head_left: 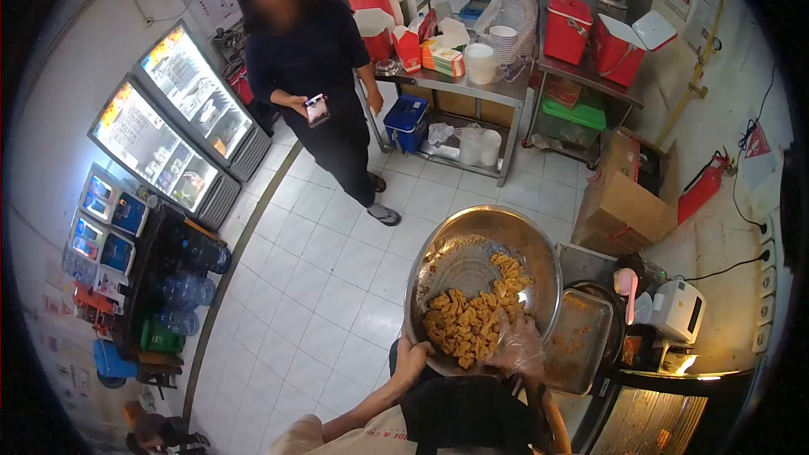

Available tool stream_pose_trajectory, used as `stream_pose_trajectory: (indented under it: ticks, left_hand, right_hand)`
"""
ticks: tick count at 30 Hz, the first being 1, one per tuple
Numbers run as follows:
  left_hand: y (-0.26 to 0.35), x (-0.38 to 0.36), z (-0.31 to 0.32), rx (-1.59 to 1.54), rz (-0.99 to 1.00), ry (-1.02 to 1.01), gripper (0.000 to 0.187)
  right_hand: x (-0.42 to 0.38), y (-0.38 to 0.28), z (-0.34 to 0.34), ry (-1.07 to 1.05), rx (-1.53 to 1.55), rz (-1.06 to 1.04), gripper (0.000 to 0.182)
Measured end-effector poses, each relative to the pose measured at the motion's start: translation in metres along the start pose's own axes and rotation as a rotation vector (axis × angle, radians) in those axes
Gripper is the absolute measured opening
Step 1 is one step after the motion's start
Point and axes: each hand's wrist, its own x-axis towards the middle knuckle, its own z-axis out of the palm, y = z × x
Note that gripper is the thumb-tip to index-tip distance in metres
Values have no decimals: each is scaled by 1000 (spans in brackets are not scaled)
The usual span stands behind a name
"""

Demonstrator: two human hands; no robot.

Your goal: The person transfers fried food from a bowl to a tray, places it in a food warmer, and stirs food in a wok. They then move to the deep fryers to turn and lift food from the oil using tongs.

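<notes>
A large steel mixing bowl is held up in front of my body, with golden-brown fried pieces, which look like chicken, heaped in its near half. My bare left hand is closed on the bowl's near left rim. My right hand, in a clear plastic glove, reaches into the bowl at the right side of the heap. Its fingers look stretched out against the pieces, though the tips are partly hidden. To the right of the bowl lies a crumb-strewn metal tray.
A person holding a phone stands ahead on the tiled floor. Steel tables carry boxes and stacked tubs. On the right are an open cardboard box, a fire extinguisher and a white machine. Glass-door fridges stand left.
</notes>
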Motion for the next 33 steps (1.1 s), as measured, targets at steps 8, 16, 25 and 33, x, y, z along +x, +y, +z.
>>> stream_pose_trajectory:
  ticks: [8,16,25,33]
  left_hand:
    - [2,3,-6,-17,-35,-86,64]
    - [26,-1,0,81,-9,-53,53]
    - [13,7,0,123,45,15,15]
    - [12,8,1,-33,-85,-31,66]
  right_hand:
    - [11,2,18,-118,203,-4,114]
    - [19,-3,50,52,84,-2,106]
    - [22,0,43,-54,132,55,109]
    - [22,-3,16,-25,170,-46,105]
